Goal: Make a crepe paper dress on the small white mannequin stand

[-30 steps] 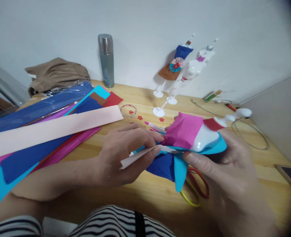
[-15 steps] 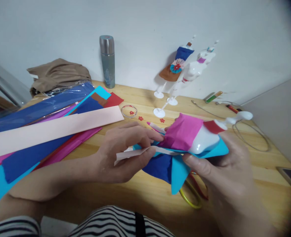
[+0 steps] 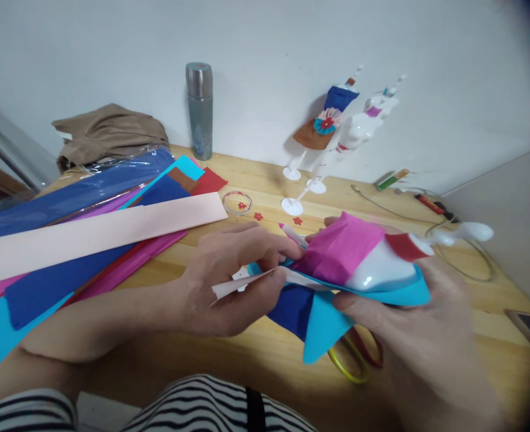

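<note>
Mannequin, moved rightward, left fingers pinching strip

Since the earlier views, the white doll form in the right hand has shifted farther right of the scissors, while the light blue flap has spread wider, its tip farther left of them.

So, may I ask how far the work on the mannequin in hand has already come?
Already done, it seems: the mannequin wears a pink top and a red band. In hand: the left hand pinches a pale strip; the right hand holds the mannequin. Probably left: fixing the strip, whose end sticks out free, and perhaps adding a red flower, which lies loose on the table.
</note>
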The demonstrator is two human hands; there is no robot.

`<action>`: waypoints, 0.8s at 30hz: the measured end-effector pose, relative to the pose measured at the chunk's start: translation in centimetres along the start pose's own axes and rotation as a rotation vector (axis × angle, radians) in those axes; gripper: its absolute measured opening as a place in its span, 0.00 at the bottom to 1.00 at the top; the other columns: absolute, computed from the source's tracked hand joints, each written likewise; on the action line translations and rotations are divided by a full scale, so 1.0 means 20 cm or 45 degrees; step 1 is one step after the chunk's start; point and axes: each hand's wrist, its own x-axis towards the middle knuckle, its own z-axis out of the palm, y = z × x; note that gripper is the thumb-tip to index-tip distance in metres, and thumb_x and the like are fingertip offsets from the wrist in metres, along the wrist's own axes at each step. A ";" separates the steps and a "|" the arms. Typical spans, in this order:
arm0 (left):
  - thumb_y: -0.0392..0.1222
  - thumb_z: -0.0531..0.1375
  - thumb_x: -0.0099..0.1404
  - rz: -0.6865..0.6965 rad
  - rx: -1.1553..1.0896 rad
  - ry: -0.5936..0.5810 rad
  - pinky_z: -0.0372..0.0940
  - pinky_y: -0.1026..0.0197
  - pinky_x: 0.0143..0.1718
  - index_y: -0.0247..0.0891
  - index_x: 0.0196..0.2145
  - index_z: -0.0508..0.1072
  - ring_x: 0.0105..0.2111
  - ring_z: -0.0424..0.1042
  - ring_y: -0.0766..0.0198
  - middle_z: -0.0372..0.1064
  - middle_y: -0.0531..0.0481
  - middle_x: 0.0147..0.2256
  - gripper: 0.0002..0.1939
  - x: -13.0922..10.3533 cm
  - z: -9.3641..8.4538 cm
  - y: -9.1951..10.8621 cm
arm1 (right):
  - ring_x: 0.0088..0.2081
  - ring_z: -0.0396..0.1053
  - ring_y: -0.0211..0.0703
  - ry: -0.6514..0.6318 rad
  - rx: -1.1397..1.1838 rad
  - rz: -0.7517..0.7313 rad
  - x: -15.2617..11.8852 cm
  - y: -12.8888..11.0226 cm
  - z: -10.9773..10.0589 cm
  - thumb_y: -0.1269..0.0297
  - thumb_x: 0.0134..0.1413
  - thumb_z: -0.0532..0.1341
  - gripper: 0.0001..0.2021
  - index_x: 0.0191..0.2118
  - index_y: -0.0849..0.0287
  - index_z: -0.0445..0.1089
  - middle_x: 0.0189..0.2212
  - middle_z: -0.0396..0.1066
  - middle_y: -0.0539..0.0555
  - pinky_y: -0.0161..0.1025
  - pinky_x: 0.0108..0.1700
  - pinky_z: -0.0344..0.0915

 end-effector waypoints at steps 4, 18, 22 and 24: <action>0.35 0.61 0.68 0.002 -0.019 -0.043 0.76 0.56 0.47 0.43 0.34 0.69 0.41 0.81 0.59 0.74 0.54 0.28 0.05 0.00 0.00 -0.01 | 0.28 0.66 0.41 -0.060 0.000 -0.062 0.01 0.03 -0.02 0.49 0.52 0.73 0.17 0.47 0.42 0.78 0.31 0.74 0.46 0.37 0.28 0.63; 0.33 0.65 0.65 -0.294 -0.248 0.027 0.74 0.63 0.34 0.37 0.24 0.69 0.33 0.79 0.63 0.76 0.50 0.27 0.13 0.06 0.00 0.03 | 0.29 0.72 0.42 -0.276 0.172 -0.152 0.02 0.02 -0.03 0.60 0.58 0.70 0.18 0.54 0.42 0.77 0.35 0.78 0.48 0.35 0.29 0.71; 0.34 0.66 0.64 -0.266 -0.061 0.082 0.73 0.63 0.31 0.38 0.26 0.71 0.31 0.79 0.63 0.78 0.50 0.28 0.10 0.06 0.00 0.05 | 0.30 0.73 0.41 -0.308 0.198 -0.160 0.03 0.00 -0.04 0.63 0.58 0.70 0.20 0.55 0.38 0.77 0.38 0.79 0.46 0.33 0.29 0.72; 0.35 0.67 0.64 -0.156 0.096 0.054 0.73 0.61 0.31 0.40 0.28 0.73 0.30 0.78 0.63 0.80 0.50 0.30 0.08 0.05 -0.02 0.06 | 0.32 0.76 0.42 -0.331 0.190 -0.163 0.04 0.00 -0.04 0.63 0.58 0.70 0.21 0.56 0.36 0.77 0.41 0.81 0.46 0.34 0.31 0.74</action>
